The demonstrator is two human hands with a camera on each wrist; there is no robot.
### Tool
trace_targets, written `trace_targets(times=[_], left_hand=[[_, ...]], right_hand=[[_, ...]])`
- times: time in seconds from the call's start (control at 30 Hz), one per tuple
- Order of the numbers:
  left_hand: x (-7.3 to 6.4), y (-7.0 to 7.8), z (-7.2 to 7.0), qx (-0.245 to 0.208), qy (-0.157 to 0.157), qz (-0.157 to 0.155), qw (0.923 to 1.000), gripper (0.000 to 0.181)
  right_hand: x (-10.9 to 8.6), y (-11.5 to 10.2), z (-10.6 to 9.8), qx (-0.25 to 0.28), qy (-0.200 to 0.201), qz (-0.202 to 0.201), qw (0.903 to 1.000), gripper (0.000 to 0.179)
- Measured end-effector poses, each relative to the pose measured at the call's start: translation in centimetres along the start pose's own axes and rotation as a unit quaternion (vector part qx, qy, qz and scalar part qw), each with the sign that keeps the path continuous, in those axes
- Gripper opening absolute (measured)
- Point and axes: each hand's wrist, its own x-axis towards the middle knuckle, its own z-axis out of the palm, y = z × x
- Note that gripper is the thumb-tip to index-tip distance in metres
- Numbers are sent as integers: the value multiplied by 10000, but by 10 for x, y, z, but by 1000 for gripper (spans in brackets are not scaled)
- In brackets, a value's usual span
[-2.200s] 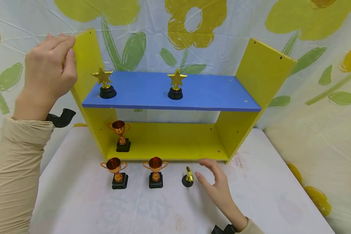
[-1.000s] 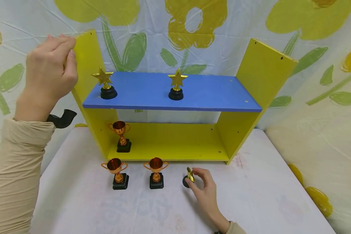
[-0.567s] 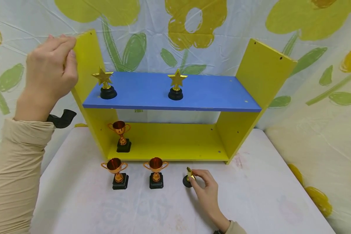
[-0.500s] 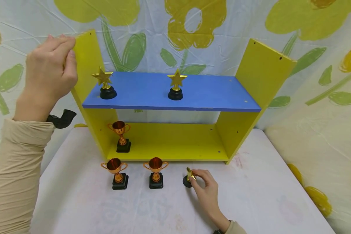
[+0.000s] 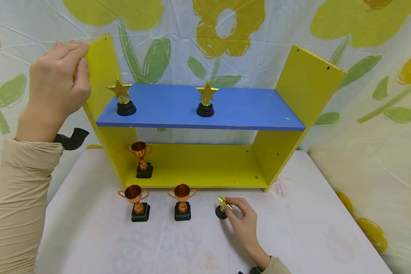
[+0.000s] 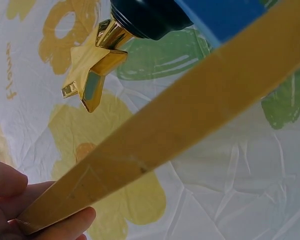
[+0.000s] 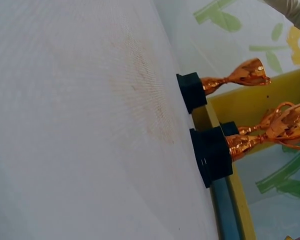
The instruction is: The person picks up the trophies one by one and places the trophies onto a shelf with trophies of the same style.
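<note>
At upper left in the head view, my left hand grips the top end of the yellow shelf unit's left side panel. The left wrist view shows fingers on both faces of that panel. My right hand pinches the star of a small gold star trophy between thumb and fingers. This trophy's round black base is low at the white table, turned edge-on to the head camera. To its left stand two copper cup trophies, one in the middle and one farther left.
On the blue shelf stand a left star trophy and a middle star trophy. A third cup trophy is at the left of the yellow bottom shelf. A flowered cloth hangs behind.
My right hand has moved left onto the star trophy and taken hold of its star. The trophy has since turned a little and shifted slightly right. My left hand stays on the panel.
</note>
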Motion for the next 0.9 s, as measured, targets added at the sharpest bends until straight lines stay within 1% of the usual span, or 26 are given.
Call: trace_targets(times=[0.17, 0.23, 0.37, 0.57, 0.77, 0.9], left_hand=[[1, 0, 0, 0, -5, 35, 10000, 38], [1, -1, 0, 9, -17, 48, 10000, 39], [0, -1, 0, 2, 7, 8, 10000, 38], [0, -1, -1, -3, -14, -15, 10000, 37], [0, -1, -1, 23, -42, -3, 10000, 38], [0, -1, 0, 26, -23, 11, 10000, 37]], right_hand=[[6, -27, -1, -218, 33, -97, 9997, 23], [7, -30, -2, -253, 22, -99, 9996, 22], [6, -21, -2, -280, 27, -81, 9996, 23], [2, 1, -3, -251, 20, -131, 9996, 25], [5, 2, -7, -131, -123, 12, 9998, 20], [6, 2, -10, -97, -111, 62, 9999, 19]])
